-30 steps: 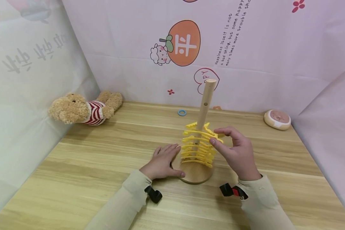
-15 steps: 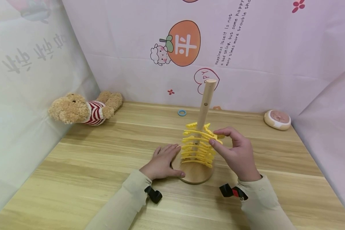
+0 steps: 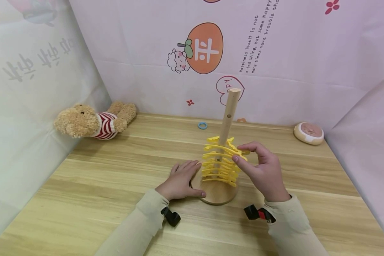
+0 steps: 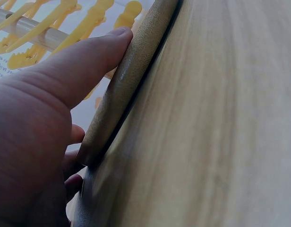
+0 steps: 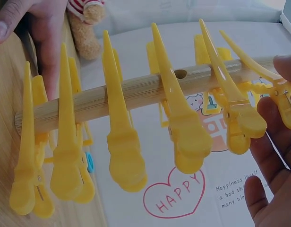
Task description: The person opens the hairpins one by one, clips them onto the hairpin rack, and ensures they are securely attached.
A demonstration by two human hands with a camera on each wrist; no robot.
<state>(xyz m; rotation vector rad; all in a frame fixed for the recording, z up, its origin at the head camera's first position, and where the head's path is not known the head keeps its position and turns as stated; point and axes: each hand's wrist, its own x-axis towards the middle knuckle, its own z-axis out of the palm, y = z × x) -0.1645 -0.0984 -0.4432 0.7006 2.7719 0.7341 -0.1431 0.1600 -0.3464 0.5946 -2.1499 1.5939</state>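
Note:
A wooden post [image 3: 231, 103] stands upright on a round wooden base [image 3: 219, 196]. Several yellow hair clips [image 5: 125, 165] grip the post one above another. At the top of the row, my right hand [image 3: 267, 172] pinches the tail end of the uppermost hair clip [image 5: 249, 59] between thumb and fingers. This clip sits around the post and slants more than those below it. My left hand [image 3: 180, 180] rests on the left edge of the base with fingers extended. In the left wrist view, the thumb [image 4: 96, 54] lies over the base's rim.
A blue ring [image 3: 202, 125] lies behind the post on the wood-grain table [image 3: 99, 199]. A teddy bear [image 3: 105, 126] in a striped shirt lies at the back left. A round cream and brown object [image 3: 309, 133] sits at the back right. Printed cloth [image 3: 140, 85] walls the table in.
Both hands stay almost in place. The right thumb and fingertips shift very slightly to the left on the uppermost hair clip.

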